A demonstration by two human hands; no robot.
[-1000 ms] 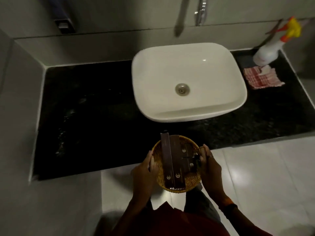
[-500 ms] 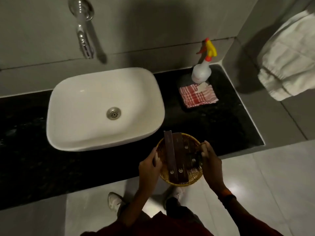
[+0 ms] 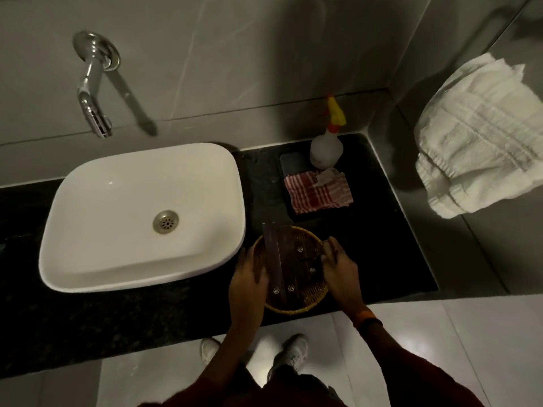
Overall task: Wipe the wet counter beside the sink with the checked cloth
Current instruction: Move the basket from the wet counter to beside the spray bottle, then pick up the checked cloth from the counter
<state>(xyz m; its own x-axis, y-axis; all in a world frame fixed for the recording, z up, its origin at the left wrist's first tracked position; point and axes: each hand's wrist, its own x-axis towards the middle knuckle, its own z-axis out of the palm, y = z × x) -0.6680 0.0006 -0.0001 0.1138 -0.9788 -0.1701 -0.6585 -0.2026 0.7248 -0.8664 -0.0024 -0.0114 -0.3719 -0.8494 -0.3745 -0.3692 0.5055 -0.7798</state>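
The red-and-white checked cloth (image 3: 318, 193) lies folded on a dark tray (image 3: 289, 163) at the back right of the black counter (image 3: 390, 254). A white basin (image 3: 141, 212) sits to its left. I hold a round woven basket (image 3: 293, 306) with several dark packets in it over the counter's front edge, just right of the basin. My left hand (image 3: 248, 284) grips its left rim and my right hand (image 3: 340, 268) grips its right rim. The cloth is about a hand's length beyond the basket.
A white spray bottle with a yellow trigger (image 3: 327, 148) stands on the tray behind the cloth. A chrome wall tap (image 3: 94, 92) juts out above the basin. A white towel (image 3: 482, 142) hangs on the right wall. My shoes (image 3: 291, 352) are on the pale floor below.
The view has swung right, so the basin is now at the left. The basket in both hands has moved forward over the counter, closer to the cloth.
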